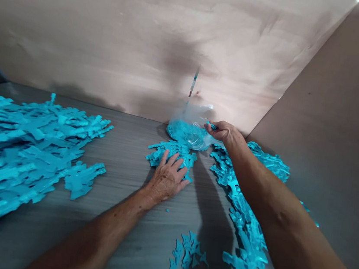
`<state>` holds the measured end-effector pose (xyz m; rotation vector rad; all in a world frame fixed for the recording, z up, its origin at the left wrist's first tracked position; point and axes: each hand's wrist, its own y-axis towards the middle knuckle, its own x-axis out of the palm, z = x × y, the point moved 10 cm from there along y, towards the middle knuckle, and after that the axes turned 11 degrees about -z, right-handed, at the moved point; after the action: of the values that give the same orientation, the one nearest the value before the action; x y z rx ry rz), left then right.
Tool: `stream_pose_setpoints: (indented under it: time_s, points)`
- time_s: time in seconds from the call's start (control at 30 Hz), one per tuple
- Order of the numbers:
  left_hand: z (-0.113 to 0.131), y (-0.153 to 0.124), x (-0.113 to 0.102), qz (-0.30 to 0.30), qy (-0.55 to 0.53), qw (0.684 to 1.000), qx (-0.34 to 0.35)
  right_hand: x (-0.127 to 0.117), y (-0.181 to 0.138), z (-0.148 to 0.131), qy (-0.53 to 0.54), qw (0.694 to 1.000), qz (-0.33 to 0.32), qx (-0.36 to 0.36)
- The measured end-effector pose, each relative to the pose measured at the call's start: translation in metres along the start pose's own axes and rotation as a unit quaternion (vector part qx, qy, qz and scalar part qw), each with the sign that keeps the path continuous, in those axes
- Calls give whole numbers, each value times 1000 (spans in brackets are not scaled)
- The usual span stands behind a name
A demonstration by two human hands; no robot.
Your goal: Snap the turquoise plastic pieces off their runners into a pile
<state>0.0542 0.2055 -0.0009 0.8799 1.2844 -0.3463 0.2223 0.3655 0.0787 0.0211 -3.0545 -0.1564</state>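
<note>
My left hand (168, 176) lies open, fingers spread, on a small heap of flat turquoise plastic pieces (157, 151) on the table. Beyond that heap, against the wall, sits a clear plastic bag (192, 136) partly filled with more turquoise bits. My right hand (221, 131) is at the bag's right side, its fingers closed on some small turquoise plastic pieces (211, 125); their exact shape is too small to tell. Several thin, pointed turquoise pieces (188, 251) lie loose nearer to me.
A large pile of flat turquoise pieces (24, 146) covers the table's left. Another long row of turquoise parts (247, 223) runs along the right, partly under my right forearm. A pale wall (129, 36) and a right side panel (332, 118) bound the grey table (125, 145).
</note>
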Motion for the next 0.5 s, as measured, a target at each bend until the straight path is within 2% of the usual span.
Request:
stream_pose_setpoints:
  time_s: [0.07,0.17,0.37,0.5]
  points:
    - [0,-2,-4,11,-13,1000,4,0,-12,12,21,996,-22,79]
    - [-5,-5,-9,43,-30,999,-8,6,-52,28,55,983,-62,164]
    - [-37,-21,-24,119,-50,986,-101,48,-172,69,104,953,-154,240]
    - [-39,-37,-42,144,-62,981,-110,79,-233,106,72,951,-170,247]
